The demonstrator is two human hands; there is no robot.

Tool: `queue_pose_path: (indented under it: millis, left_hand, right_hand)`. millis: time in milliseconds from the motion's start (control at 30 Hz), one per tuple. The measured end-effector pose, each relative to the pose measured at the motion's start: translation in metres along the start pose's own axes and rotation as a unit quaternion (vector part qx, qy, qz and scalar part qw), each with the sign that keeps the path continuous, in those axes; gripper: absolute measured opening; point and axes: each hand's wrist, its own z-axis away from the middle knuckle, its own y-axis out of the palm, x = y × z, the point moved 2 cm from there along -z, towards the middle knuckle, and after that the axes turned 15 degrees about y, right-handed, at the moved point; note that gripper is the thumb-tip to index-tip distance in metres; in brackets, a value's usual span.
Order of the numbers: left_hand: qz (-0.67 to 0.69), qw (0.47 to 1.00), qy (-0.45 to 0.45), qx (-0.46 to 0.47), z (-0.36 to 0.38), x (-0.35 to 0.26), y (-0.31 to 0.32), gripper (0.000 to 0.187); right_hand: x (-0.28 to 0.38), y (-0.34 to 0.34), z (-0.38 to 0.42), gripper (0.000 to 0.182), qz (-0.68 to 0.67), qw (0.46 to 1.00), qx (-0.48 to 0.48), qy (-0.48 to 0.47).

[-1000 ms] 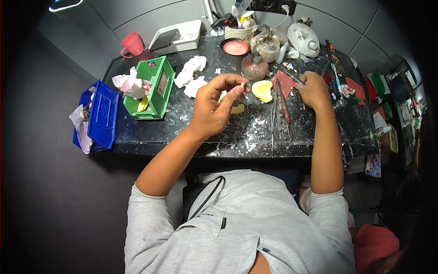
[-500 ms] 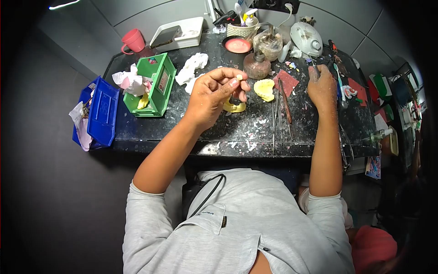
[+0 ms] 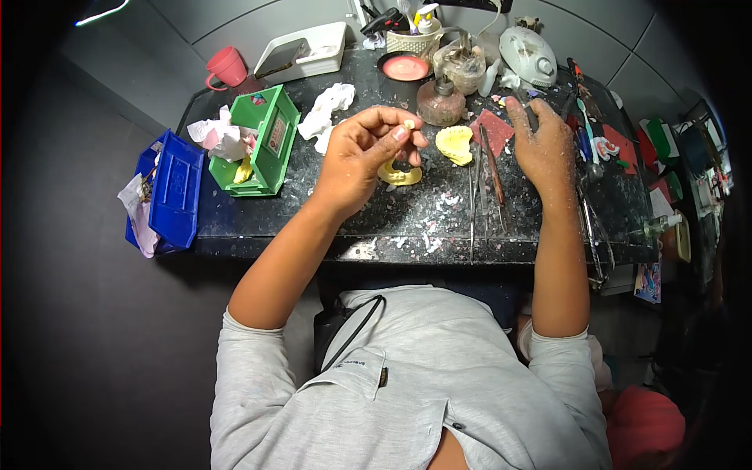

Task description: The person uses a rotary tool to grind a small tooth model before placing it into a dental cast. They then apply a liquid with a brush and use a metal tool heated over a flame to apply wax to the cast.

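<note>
My left hand (image 3: 364, 157) pinches a small pale yellow piece (image 3: 409, 124) between thumb and fingertips above the bench. Below those fingers lies a yellow horseshoe-shaped cast (image 3: 400, 174), partly covered by the hand. To its right rests a second yellow cast (image 3: 454, 146), beside a red sheet (image 3: 493, 131). Long thin metal tools and a brown-handled tool (image 3: 494, 174) lie between the casts and my right hand (image 3: 544, 149). That hand is open over the right part of the bench, its fingers spread near small coloured bits (image 3: 501, 101), with nothing visible in it.
A green bin (image 3: 276, 145) and a blue bin (image 3: 178, 192) stand at the left. Along the back are a pink cup (image 3: 228, 66), a white tray (image 3: 333, 61), a pink-filled bowl (image 3: 406, 67), a glass burner (image 3: 440, 105) and a white device (image 3: 529, 56). More tools lie far right.
My right hand's fingers have spread apart, and the dark tool they held no longer shows in them. My left hand keeps its pinch on the small piece. The view has shifted slightly.
</note>
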Motion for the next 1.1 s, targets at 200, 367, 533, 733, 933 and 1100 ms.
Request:
queue_pose_path:
  millis: [200,367,533,733,933,1100]
  left_hand:
    - [-0.252,0.964,0.073,0.033,0.007,0.005,0.010,0.017]
    - [-0.484,0.842,0.205,0.123,0.009,0.001,0.014,0.018]
    - [-0.456,0.857,0.206,0.118,0.011,0.002,0.014,0.027]
    - [-0.450,0.854,0.228,0.124,0.011,0.001,0.015,0.036]
    - [-0.464,0.837,0.256,0.134,0.011,0.001,0.014,0.039]
    - [-0.475,0.826,0.267,0.146,0.011,-0.001,0.015,0.040]
  right_hand:
    - [0.022,0.007,0.025,0.062,-0.022,0.992,0.106,-0.059]
    - [0.032,0.021,0.047,0.069,-0.014,0.976,0.103,-0.192]
    - [0.042,0.018,0.057,0.071,0.006,0.968,0.112,-0.222]
    - [0.043,0.018,0.059,0.071,0.018,0.970,0.135,-0.202]
    - [0.043,0.018,0.060,0.072,0.042,0.969,0.146,-0.192]
    - [0.043,0.018,0.060,0.071,0.042,0.969,0.155,-0.186]
